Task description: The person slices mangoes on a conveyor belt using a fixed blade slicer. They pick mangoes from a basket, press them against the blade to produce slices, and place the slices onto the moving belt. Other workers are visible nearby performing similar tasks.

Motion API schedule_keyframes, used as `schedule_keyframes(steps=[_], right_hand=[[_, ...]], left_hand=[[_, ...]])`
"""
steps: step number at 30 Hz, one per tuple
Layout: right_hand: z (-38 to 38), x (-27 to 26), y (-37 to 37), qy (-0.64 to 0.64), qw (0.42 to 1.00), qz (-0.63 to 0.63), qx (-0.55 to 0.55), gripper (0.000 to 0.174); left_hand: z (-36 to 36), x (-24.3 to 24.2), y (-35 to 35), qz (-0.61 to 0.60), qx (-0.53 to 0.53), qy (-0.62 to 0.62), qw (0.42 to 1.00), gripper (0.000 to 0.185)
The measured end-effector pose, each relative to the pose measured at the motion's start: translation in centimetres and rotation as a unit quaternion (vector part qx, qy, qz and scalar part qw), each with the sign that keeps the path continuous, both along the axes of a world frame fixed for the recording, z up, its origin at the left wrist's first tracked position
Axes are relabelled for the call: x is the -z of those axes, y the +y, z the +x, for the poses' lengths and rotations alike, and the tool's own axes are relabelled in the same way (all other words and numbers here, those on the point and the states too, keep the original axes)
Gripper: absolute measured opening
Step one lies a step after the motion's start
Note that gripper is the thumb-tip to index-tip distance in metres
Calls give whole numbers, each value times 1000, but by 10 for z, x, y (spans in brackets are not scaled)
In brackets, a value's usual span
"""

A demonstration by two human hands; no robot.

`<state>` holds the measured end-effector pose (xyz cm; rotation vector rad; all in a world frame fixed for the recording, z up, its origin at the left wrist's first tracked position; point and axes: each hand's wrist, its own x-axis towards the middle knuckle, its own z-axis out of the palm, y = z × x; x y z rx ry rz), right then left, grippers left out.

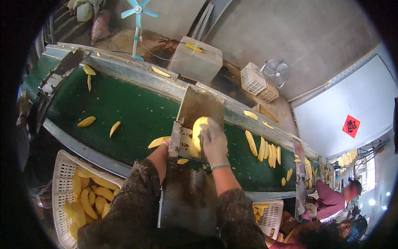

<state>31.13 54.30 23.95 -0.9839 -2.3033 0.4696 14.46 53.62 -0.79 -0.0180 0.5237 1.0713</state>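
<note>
My right hand [214,140], in a soiled knit glove, grips a peeled yellow tuber [199,135] that lies lengthwise on a board [202,102] with a metal plate, set across the green conveyor belt [140,102]. My left hand [168,143] is mostly hidden behind the board's raised left edge; its fingers do not show. Beside its wrist a yellow slice [158,142] lies on the belt. A small yellow piece [182,161] rests just below the board. Several long slices [262,149] lie side by side on the belt to the right.
A white plastic crate [59,193] of peeled tubers stands at lower left, another crate [273,214] at lower right. Metal rails [130,73] edge the belt. Two people [332,199] are at the right. A standing fan [137,9] and a concrete-coloured box [199,59] stand beyond.
</note>
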Motion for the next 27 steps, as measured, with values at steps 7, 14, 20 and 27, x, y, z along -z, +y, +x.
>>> schedule_keyframes(steps=[7,14,20,27], right_hand=[[102,-22,-155,-112,990,65,-61,29],[-12,21,-29,-120,986,112,24,25],[32,6,-89,-124,983,118,-61,40],[119,-11,-216,-81,983,49,-157,47]], left_hand=[[8,-10,-4,-6,27,6,1000,46],[5,-7,-8,-11,39,9,999,47],[3,-1,-1,-13,48,3,999,49],[-72,-57,-59,-78,5,124,989,50]])
